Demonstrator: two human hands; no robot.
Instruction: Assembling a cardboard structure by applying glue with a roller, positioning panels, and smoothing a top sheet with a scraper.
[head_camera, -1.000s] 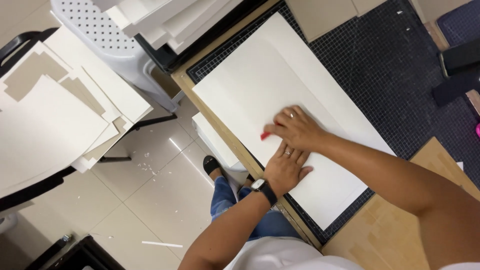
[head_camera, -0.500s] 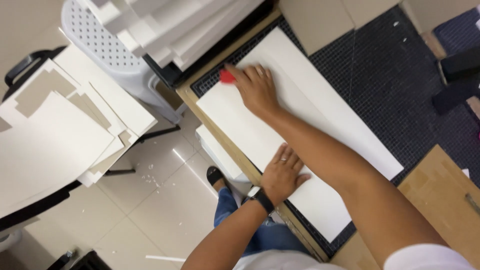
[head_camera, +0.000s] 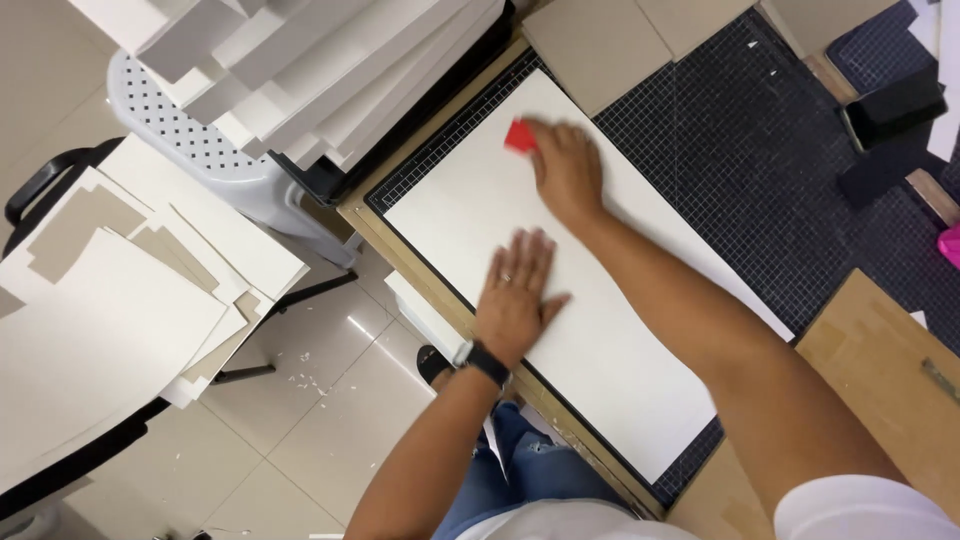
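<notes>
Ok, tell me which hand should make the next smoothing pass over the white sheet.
Right hand, probably: it holds the red scraper on the white sheet. The left hand lies flat, pinning it.

No packages, labels, signs or screens in view.

White boards (head_camera: 300, 60) fill a perforated grey basket (head_camera: 200, 150); loose sheets (head_camera: 110, 320) lie beside.
</notes>
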